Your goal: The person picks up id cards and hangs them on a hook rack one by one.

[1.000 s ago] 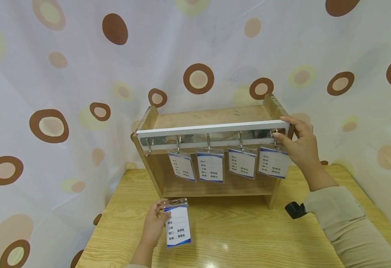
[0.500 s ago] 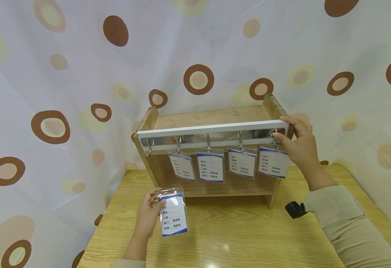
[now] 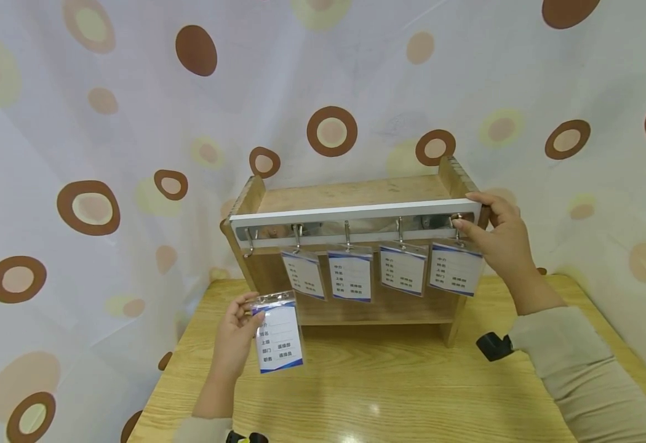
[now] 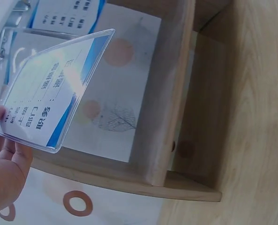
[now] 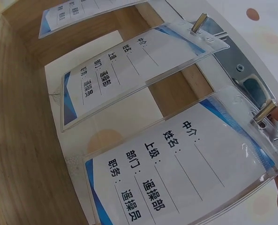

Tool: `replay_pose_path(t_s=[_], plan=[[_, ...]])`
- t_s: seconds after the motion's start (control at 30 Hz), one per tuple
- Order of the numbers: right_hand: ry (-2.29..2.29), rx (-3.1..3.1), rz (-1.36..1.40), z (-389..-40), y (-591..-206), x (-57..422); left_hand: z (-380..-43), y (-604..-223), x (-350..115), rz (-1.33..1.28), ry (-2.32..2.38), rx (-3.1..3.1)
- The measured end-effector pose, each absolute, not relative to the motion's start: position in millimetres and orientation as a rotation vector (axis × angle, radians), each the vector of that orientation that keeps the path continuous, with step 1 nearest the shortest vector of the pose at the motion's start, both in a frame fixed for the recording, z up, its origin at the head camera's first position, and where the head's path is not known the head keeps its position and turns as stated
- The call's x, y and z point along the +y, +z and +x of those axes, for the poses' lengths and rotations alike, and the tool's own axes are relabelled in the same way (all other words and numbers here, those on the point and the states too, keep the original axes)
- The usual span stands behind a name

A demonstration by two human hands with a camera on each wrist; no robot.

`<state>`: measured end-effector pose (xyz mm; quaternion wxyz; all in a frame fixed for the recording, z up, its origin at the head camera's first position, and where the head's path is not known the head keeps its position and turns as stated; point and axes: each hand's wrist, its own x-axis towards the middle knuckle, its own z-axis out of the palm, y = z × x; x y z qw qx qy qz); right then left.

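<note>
My left hand (image 3: 233,337) pinches a clear-sleeved name badge (image 3: 280,341) by its upper left edge, low in front of the shelf's left side. In the left wrist view that badge (image 4: 49,93) is tilted, its printed face showing. My right hand (image 3: 502,246) grips the right end of the hook rack (image 3: 367,227), fingers over the top edge and thumb beside the last hook. Several like badges (image 3: 349,277) hang from the rack's hooks; nothing hangs on the leftmost hook (image 3: 250,241). Close up in the right wrist view, the rightmost badge (image 5: 162,164) hangs on its hook (image 5: 265,111).
The rack is on the front of a small wooden shelf (image 3: 350,191), which stands on a wood-grain table (image 3: 378,394). Behind it hangs a pale cloth (image 3: 279,67) with brown ring patterns. A black strap piece (image 3: 493,346) sticks out from the right sleeve.
My left hand has moved up and slightly left with the badge, nearer to the rack's left end. The right hand stays on the rack, and the hanging badges keep their places.
</note>
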<state>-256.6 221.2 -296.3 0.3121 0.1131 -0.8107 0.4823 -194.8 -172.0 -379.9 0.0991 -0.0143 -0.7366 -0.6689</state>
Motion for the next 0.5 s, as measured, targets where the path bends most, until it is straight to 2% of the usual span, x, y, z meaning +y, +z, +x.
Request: replay_pose_path(t_s=[0.5], plan=[[1.289,-2.056,0.374,-260.1,-299.9,220.7,-203.9,-349.6,-181.2,-0.118,-1.954,-2.044]])
